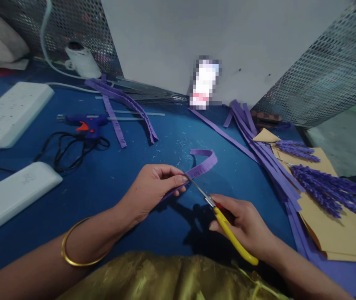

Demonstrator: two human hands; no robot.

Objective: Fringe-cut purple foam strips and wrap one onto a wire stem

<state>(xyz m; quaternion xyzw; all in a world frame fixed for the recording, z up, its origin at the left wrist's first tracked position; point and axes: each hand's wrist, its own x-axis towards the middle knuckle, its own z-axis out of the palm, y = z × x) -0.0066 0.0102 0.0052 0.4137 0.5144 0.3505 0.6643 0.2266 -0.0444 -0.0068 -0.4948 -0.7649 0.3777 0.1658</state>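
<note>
My left hand (162,180) pinches a purple paper strip (203,163) between thumb and fingers, and the strip's far end bends back in a hook. One tail of it runs under my fingers toward the left wrist. My right hand (243,223) is closed round scissors (232,237) with a yellow handle; a bit of red shows by the fingers. The metal blades reach the strip's edge right beside my left fingertips. How far the blades are parted is too fine to tell.
A blue glue gun (92,124) with black cable lies left, near fringed purple strips (115,121). White power strips (15,112) stand at far left. Right are more purple strips (253,141), lavender-like stems (328,187) and tan paper (347,237). A phone (204,83) leans at the back.
</note>
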